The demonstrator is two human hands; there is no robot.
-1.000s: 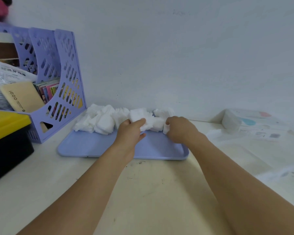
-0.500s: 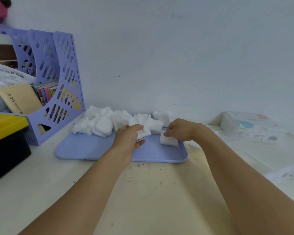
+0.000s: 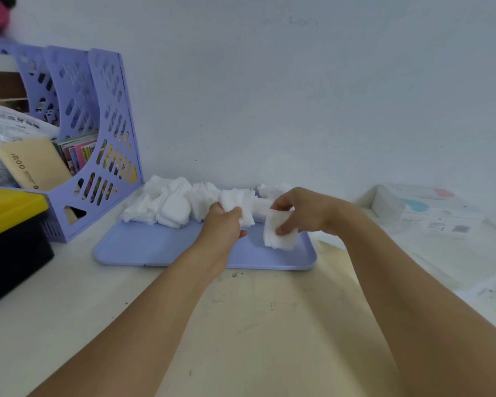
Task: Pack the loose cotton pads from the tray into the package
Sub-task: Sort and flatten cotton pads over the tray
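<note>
A small stack of pads [image 3: 279,232] is pinched in the right hand [image 3: 301,213], thumb in front, fingers behind, and held low over the tray's [image 3: 161,250] right end; whether its lower edge touches the tray cannot be told. A second stack [image 3: 236,206] is gripped by the left hand [image 3: 222,224], fingers curled round it, at the right end of the loose pile [image 3: 166,203]. So both grips are closed on pads.

The pile is spread along the tray's far edge, by the wall, from its left corner toward the middle. A few more pads [image 3: 272,189] are seen behind the right hand. The tray's near half is bare.

The package [image 3: 421,209] lies on the counter [image 3: 255,325] to the right, well apart from the tray, against the wall. A block of white is seen at its left end; whether that is packed pads or the wrapper cannot be told, nor can an opening be made out.

Progress is judged early: most pads remain on the tray, and nothing is visibly being put in the package yet. The gathering step is judged in hand; left are carrying the stacks to the package, inserting them, and clearing the rest of the pile.

A purple file rack [image 3: 98,144] and a yellow-lidded black box [image 3: 12,224] are seen at the left.
</note>
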